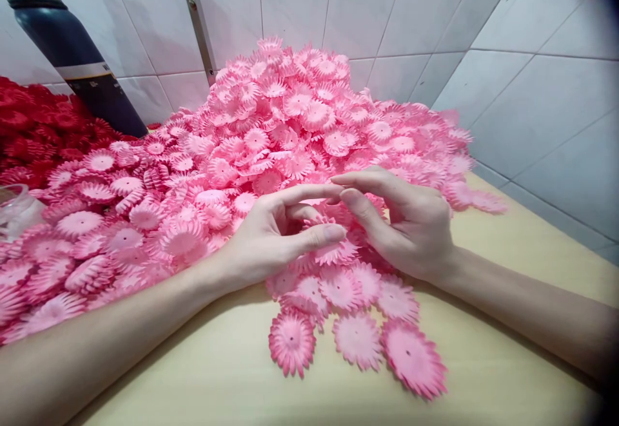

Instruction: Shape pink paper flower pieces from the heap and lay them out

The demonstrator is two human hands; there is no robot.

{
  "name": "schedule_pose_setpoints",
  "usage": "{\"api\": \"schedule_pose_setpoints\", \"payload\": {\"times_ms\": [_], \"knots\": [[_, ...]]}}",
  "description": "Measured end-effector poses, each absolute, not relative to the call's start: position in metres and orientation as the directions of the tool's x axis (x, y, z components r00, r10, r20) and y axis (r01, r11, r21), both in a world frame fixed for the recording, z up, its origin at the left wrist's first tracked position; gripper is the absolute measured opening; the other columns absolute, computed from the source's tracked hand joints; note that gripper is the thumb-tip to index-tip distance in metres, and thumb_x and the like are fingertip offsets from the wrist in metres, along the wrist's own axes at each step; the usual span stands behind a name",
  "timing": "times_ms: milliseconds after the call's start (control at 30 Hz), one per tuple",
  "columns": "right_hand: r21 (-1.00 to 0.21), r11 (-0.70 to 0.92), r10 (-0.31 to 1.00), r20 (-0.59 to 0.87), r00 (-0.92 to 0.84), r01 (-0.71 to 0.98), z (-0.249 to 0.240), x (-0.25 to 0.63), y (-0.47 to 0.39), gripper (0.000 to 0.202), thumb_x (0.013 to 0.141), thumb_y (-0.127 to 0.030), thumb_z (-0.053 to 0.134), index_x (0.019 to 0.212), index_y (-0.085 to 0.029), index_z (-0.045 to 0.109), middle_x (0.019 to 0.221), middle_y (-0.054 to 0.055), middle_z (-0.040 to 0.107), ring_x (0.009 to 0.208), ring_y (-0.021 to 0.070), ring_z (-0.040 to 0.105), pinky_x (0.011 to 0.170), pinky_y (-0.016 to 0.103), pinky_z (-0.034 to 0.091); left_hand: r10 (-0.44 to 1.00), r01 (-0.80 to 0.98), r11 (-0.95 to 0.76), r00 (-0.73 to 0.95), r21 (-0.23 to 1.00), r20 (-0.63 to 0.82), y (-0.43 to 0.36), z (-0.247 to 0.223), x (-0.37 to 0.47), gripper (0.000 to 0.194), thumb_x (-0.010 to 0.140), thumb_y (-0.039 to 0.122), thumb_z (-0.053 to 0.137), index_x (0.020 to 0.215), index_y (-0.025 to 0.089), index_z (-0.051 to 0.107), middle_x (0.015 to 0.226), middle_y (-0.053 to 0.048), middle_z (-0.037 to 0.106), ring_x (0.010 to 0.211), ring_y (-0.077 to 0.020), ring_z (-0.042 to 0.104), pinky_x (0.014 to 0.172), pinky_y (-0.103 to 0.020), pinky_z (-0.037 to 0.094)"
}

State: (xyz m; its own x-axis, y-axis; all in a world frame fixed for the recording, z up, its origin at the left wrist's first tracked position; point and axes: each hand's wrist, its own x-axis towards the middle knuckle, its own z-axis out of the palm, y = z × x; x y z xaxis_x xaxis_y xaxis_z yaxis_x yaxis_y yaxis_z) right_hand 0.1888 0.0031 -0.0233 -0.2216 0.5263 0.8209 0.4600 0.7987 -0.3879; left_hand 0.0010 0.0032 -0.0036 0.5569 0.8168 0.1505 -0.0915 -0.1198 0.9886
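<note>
Bare forearms (pixel 126 323) of mine reach in low over the table (pixel 193 381). My left hand (pixel 278 229) is curled in, with a pink flower (pixel 333 253) seemingly caught under its thumb, above a small spread of loose flowers (pixel 356 341). My right hand (pixel 416 226) has thumb and forefinger drawn narrow, close at the left forefinger's tip; whether anything sits between them, I cannot tell. I judge that much is left: a big pink heap (pixel 290 104) lies loose before the tiled wall (pixel 367 13), with red flowers (pixel 39 129) at far left. At the left edge, a clear cup (pixel 13 193), partly cut off, seems to hold something whitish. Inside the dark bottle (pixel 72 52), I can't see.
</note>
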Motion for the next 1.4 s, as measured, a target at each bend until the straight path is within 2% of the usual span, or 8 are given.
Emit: {"api": "schedule_pose_setpoints", "payload": {"times_ms": [167, 367, 600, 767, 967, 1133, 1267, 1400], "knots": [[-0.387, 0.813, 0.520, 0.819, -0.243, 0.435, -0.0229, 0.1887, 0.0022, 0.021, 0.084, -0.013, 0.063, 0.102, -0.024, 0.065, 0.086, 0.004, 0.071, 0.076, 0.0180, 0.067, 0.067, 0.033, 0.056, 0.870, -0.124, -0.098, 0.472, 0.987, 0.146, 0.0021, -0.0058, 0.0037, 0.036, 0.070, 0.019, 0.079, 0.104, 0.015, 0.070, 0.069, 0.001, 0.069, 0.056, -0.0071, 0.059, 0.053, -0.017, 0.048], [-0.364, 0.806, 0.510, 0.828, -0.234, 0.466, -0.0249, 0.1894, 0.0057, 0.025, 0.082, -0.009, 0.064, 0.098, -0.028, 0.066, 0.081, 0.002, 0.070, 0.073, 0.0192, 0.066, 0.063, 0.034, 0.055, 0.858, -0.142, -0.037, 0.503, 0.989, 0.104, 0.0030, -0.0076, 0.0009, 0.052, 0.060, 0.012, 0.085, 0.108, 0.015, 0.068, 0.072, -0.001, 0.073, 0.066, -0.0125, 0.069, 0.065, -0.021, 0.056], [-0.361, 0.817, 0.510, 0.817, -0.270, 0.450, -0.0235, 0.1894, 0.0043, 0.017, 0.083, -0.013, 0.065, 0.096, -0.024, 0.067, 0.083, 0.002, 0.072, 0.073, 0.0168, 0.067, 0.066, 0.031, 0.057, 0.879, -0.103, -0.044, 0.469, 0.994, 0.087, 0.0017, -0.0066, 0.0009, 0.044, 0.061, 0.010, 0.083, 0.102, 0.015, 0.070, 0.069, 0.000, 0.073, 0.060, -0.0105, 0.067, 0.056, -0.017, 0.053], [-0.333, 0.812, 0.492, 0.832, -0.256, 0.480, -0.0243, 0.1893, 0.0040, 0.022, 0.083, -0.010, 0.064, 0.099, -0.024, 0.066, 0.086, 0.002, 0.072, 0.074, 0.0164, 0.068, 0.068, 0.029, 0.057, 0.881, -0.097, -0.050, 0.464, 0.994, 0.089, 0.0004, -0.0062, 0.0024, 0.046, 0.062, 0.011, 0.083, 0.106, 0.016, 0.070, 0.070, -0.001, 0.075, 0.060, -0.0126, 0.069, 0.056, -0.018, 0.054], [-0.377, 0.808, 0.518, 0.822, -0.238, 0.453, -0.0238, 0.1894, 0.0036, 0.016, 0.083, -0.011, 0.064, 0.096, -0.021, 0.067, 0.084, 0.003, 0.072, 0.073, 0.0156, 0.068, 0.065, 0.028, 0.057, 0.829, -0.165, -0.059, 0.541, 0.985, 0.140, 0.0021, -0.0079, 0.0016, 0.045, 0.067, 0.008, 0.078, 0.109, 0.014, 0.065, 0.077, -0.002, 0.075, 0.073, -0.0168, 0.073, 0.073, -0.027, 0.060], [-0.385, 0.809, 0.518, 0.823, -0.231, 0.444, -0.0246, 0.1886, 0.0036, 0.014, 0.081, -0.012, 0.068, 0.093, -0.019, 0.067, 0.081, 0.003, 0.071, 0.072, 0.0148, 0.068, 0.065, 0.026, 0.057, 0.838, -0.055, -0.157, 0.521, 0.986, 0.162, 0.0013, -0.0088, 0.0016, 0.044, 0.067, 0.013, 0.080, 0.109, 0.013, 0.065, 0.076, -0.002, 0.072, 0.070, -0.0143, 0.068, 0.068, -0.025, 0.056], [-0.361, 0.815, 0.507, 0.823, -0.257, 0.453, -0.0247, 0.1878, 0.0039, 0.015, 0.082, -0.012, 0.067, 0.095, -0.019, 0.066, 0.082, 0.003, 0.071, 0.073, 0.0147, 0.069, 0.066, 0.026, 0.058, 0.854, 0.027, -0.201, 0.495, 0.979, 0.161, -0.0006, -0.0068, 0.0037, 0.041, 0.071, 0.021, 0.078, 0.109, 0.013, 0.066, 0.067, 0.002, 0.062, 0.057, -0.0076, 0.054, 0.054, -0.019, 0.046], [-0.376, 0.813, 0.520, 0.812, -0.264, 0.445, -0.0235, 0.1884, 0.0036, 0.013, 0.085, -0.013, 0.064, 0.095, -0.020, 0.066, 0.082, 0.003, 0.071, 0.071, 0.0151, 0.068, 0.065, 0.027, 0.057, 0.854, 0.050, -0.199, 0.498, 0.979, 0.148, -0.0021, -0.0047, 0.0049, 0.037, 0.075, 0.024, 0.075, 0.109, 0.013, 0.065, 0.053, 0.007, 0.048, 0.046, -0.0056, 0.040, 0.045, -0.019, 0.035]]}}
